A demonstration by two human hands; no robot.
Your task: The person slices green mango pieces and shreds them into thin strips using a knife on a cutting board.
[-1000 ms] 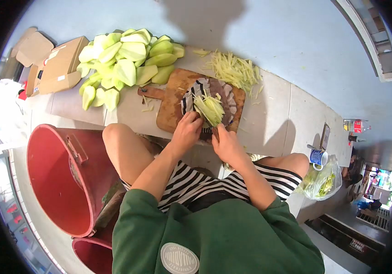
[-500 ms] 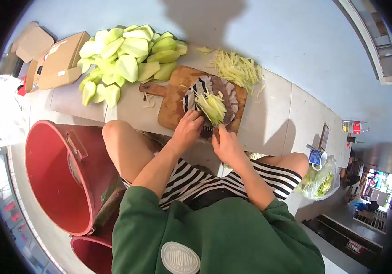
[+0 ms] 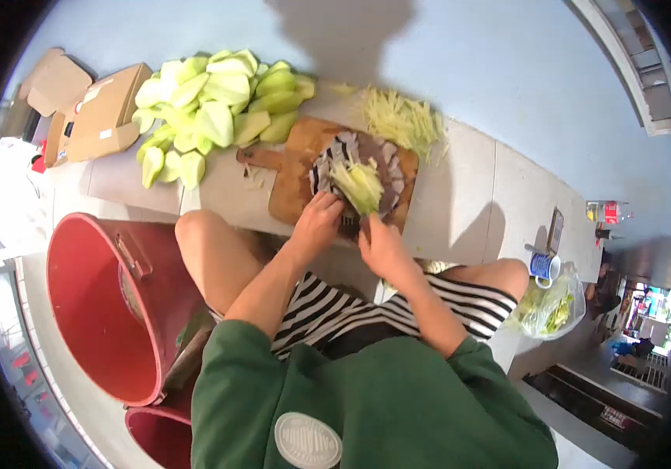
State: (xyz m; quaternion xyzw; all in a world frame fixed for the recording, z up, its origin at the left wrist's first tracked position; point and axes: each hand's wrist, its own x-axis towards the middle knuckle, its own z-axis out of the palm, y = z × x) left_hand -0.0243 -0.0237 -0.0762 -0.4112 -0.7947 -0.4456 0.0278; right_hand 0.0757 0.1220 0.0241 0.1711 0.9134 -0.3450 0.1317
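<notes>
My right hand (image 3: 386, 248) is closed around the dark handle of a knife (image 3: 364, 227). Its blade is largely hidden among pale green shreds (image 3: 357, 184). Beside the blade, my left hand (image 3: 320, 221) has its fingers curled down at the near edge of the shreds; what they pinch is hidden. Beneath the shreds lies a round dark cloth with a pale ruffled rim (image 3: 396, 181), on a wooden cutting board (image 3: 288, 191). More cut shreds (image 3: 402, 119) are heaped behind the board, and large peeled pale green slices (image 3: 214, 121) are piled to its left.
An open cardboard box (image 3: 105, 117) stands at the far left. Red bins (image 3: 109, 305) are on the floor by my left knee. On the right are a blue and white mug (image 3: 543, 266), a phone-like object (image 3: 557, 232), a plastic bag of greens (image 3: 556, 313) and a bottle (image 3: 608, 211).
Both hands stay close together at the shreds, with the knife still in my right hand. The shreds on the cloth lie slightly differently. The whole view has shifted a little.
</notes>
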